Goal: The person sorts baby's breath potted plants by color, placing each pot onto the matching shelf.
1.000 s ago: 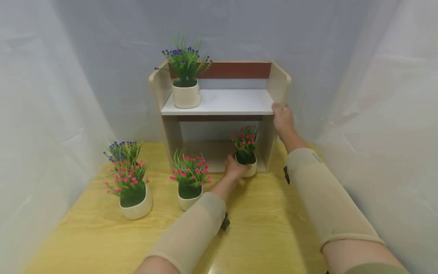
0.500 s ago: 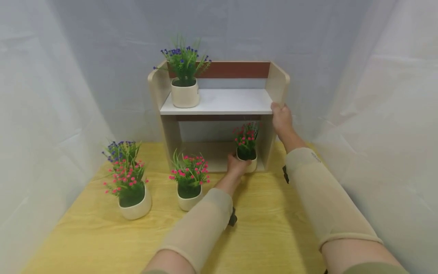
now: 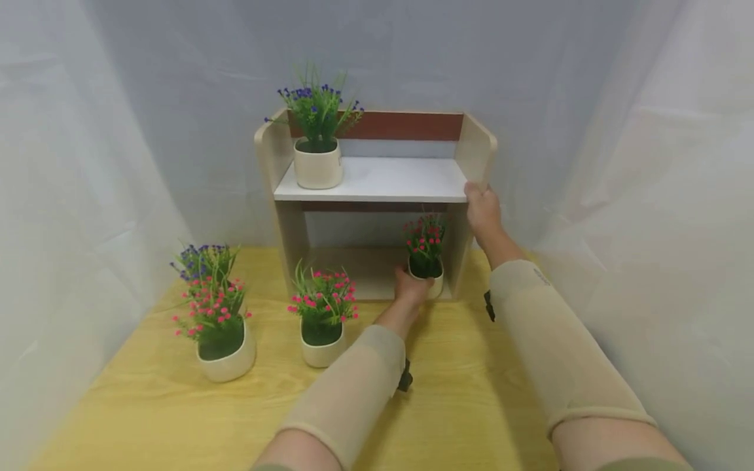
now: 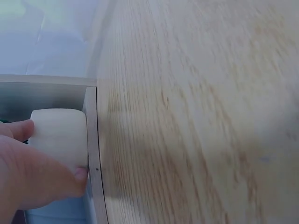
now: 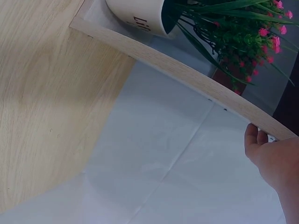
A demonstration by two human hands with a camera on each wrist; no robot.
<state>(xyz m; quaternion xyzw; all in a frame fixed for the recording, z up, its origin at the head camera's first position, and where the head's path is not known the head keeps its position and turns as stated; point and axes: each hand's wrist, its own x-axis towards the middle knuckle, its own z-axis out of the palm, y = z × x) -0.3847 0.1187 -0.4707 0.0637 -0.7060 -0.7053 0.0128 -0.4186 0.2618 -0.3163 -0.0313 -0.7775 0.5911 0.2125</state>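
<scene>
My left hand grips a cream pot of pink artificial flowers at the right end of the shelf unit's lower compartment. In the left wrist view its fingers and thumb hold the pot, whose base is against the bottom board. My right hand grips the front edge of the right side panel, level with the white upper board. The right wrist view shows its fingers curled at the panel edge, with the pink flowers on the panel's other side.
A pot of purple flowers stands on the upper board's left end. On the wooden table are two pink-flowered pots, one at front left and one in the middle. More purple flowers show behind the left one.
My left hand has carried the pink-flowered pot slightly rightward and deeper into the lower compartment. The right hand keeps its grip on the side panel. The head view has shifted slightly.
</scene>
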